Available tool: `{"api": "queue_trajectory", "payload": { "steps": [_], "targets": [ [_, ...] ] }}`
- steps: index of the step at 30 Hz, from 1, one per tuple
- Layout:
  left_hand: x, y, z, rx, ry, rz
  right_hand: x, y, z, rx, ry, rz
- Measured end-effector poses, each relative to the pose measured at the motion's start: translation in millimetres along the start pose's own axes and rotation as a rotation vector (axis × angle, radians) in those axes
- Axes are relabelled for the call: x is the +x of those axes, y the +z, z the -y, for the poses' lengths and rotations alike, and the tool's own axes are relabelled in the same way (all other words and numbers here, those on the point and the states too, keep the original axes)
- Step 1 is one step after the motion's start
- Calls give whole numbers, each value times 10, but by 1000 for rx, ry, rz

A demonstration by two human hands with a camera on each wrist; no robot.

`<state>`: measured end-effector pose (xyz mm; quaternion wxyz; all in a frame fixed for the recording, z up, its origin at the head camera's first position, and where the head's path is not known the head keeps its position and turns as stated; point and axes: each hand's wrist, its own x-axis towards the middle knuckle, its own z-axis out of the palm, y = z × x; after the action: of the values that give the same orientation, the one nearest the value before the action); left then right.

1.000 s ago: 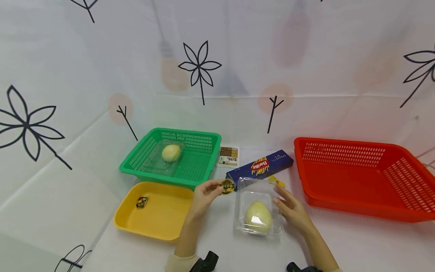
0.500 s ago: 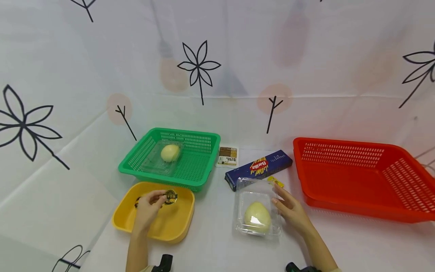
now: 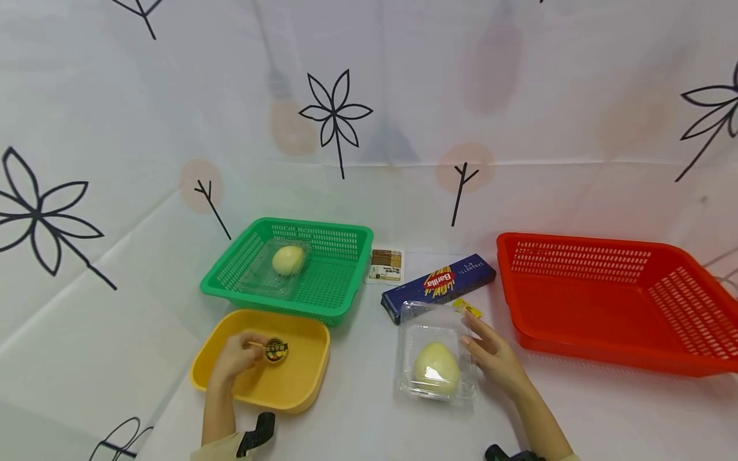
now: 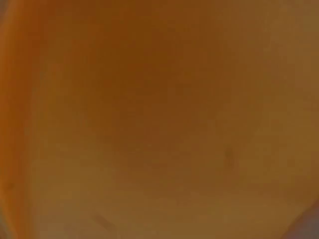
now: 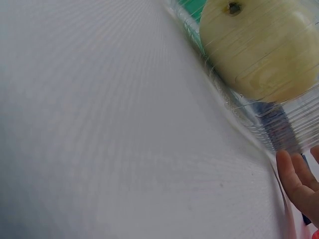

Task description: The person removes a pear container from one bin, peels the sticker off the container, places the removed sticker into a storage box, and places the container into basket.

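Observation:
My left hand is low inside the yellow tray, pinching the edge of a round black-and-gold label. The tray fills the left wrist view as an orange blur. On the white table lies a clear plastic clamshell box holding one pale yellow pear-like fruit. My right hand rests against the box's right side, fingers loosely extended. In the right wrist view the fruit shows a dark hollow through the ribbed plastic, and fingertips sit at the box's edge.
The green basket behind the tray holds another clear box with a similar fruit. A blue Barilla spaghetti box, a small yellow packet and a brown-and-white card lie behind the clamshell. A red basket stands right.
My left hand has carried the round label left from beside the clamshell and lowered it into the yellow tray. My right hand and the clamshell have stayed in place.

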<state>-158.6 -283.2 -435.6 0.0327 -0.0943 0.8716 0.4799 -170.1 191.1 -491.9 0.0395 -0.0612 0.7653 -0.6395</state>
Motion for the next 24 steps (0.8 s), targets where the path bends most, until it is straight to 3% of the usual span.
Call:
{"api": "queue_trajectory", "payload": {
  "steps": [9,14,16,18,20,22,24],
  "targets": [
    [-6,51,110,103,-20,-2,3,6,7,18,14,4],
    [-22,62,91,173,-30,-42,-3,8,20,32,14,7],
    [-32,68,85,230,-3,-97,-6,8,24,31,15,8],
    [-41,99,72,268,56,-191,-9,10,29,20,13,9],
    [-50,162,37,237,151,-311,-14,12,35,8,11,4],
    [-59,268,-16,138,257,-413,-20,16,38,3,8,-3],
    [-74,407,-92,-2,372,-454,-30,20,43,1,2,-15]
  ]
}}
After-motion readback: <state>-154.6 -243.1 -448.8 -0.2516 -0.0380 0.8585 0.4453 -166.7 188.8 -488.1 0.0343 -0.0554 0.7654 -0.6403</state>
